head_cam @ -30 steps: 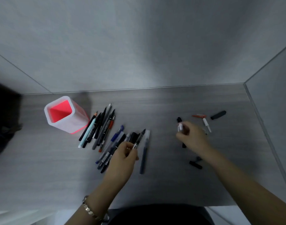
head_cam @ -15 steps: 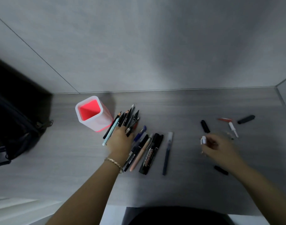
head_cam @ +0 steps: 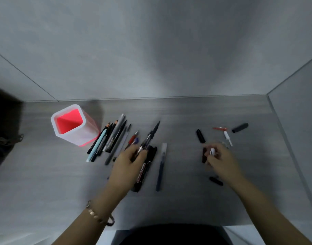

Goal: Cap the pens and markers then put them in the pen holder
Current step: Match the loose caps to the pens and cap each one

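Observation:
A white pen holder [head_cam: 70, 135] with a red inside stands at the back left of the desk. To its right lies a row of several uncapped pens and pencils [head_cam: 109, 138]. My left hand [head_cam: 128, 161] grips a clear-barrelled black pen [head_cam: 150, 136], its tip pointing away from me. Under that hand lies a black whiteboard marker [head_cam: 142, 172]; a blue pen [head_cam: 161, 167] lies just right of it. My right hand [head_cam: 220, 160] pinches a small white cap [head_cam: 212, 151] over the loose caps.
Loose caps lie at the right: a black cap [head_cam: 200, 136], a red cap [head_cam: 219, 128], a white cap [head_cam: 228, 137], a dark grey cap [head_cam: 240, 127] and a black cap [head_cam: 216, 181] nearer me. A dark bag [head_cam: 4, 138] sits at the left edge. Walls close the desk behind and right.
My left hand came off the pen pile and now holds the clear-barrelled pen, raised from the row. My right hand keeps hold of the white cap, near the same spot.

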Demonstrator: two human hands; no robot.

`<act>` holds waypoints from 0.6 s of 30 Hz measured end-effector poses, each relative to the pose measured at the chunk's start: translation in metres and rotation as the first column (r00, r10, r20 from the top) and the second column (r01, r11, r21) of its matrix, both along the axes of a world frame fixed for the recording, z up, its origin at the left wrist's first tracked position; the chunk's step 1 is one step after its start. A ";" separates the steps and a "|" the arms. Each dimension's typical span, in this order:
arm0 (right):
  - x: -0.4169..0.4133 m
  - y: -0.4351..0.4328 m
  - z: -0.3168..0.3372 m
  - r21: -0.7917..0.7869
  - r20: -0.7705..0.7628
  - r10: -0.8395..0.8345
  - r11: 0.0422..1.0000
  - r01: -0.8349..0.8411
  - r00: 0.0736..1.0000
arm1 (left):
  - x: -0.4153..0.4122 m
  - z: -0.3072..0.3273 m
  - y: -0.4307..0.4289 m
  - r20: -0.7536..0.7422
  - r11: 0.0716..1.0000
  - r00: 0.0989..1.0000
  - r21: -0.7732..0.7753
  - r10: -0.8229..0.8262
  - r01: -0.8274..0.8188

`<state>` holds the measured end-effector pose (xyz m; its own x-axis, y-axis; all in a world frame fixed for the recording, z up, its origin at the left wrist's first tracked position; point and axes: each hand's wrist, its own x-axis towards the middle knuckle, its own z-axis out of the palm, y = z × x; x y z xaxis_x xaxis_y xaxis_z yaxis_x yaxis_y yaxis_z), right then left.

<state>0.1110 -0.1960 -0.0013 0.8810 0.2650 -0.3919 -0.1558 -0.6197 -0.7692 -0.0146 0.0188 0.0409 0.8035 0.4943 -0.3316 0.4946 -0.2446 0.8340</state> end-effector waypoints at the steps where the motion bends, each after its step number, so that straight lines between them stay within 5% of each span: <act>1: 0.005 -0.002 -0.001 -0.035 0.052 -0.015 0.999 0.017 0.999 | -0.001 0.005 -0.009 0.023 0.994 1.000 -0.106 -0.017 0.019; 6: 0.039 0.007 -0.011 -0.194 0.202 0.040 0.981 0.000 0.979 | -0.003 0.020 -0.036 -0.050 0.889 0.998 -0.455 0.035 -0.054; 13: 0.052 0.036 -0.008 -0.455 0.132 0.272 0.871 -0.185 0.953 | -0.004 0.026 -0.040 -0.116 0.884 0.985 -0.438 0.125 -0.164; 15: 0.049 0.033 -0.005 -0.346 0.121 0.172 0.931 -0.121 0.978 | -0.003 0.024 -0.039 -0.095 0.916 0.988 -0.374 0.119 -0.146; 18: 0.035 0.025 0.013 0.118 -0.140 -0.162 0.977 0.179 0.977 | -0.003 0.020 -0.040 -0.063 0.941 0.995 -0.326 0.077 -0.093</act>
<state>0.1462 -0.1707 0.0122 0.8619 0.1713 -0.4772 -0.3534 -0.4718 -0.8078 -0.0171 -0.0211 0.0614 0.7422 0.4174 -0.5243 0.5435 0.0829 0.8353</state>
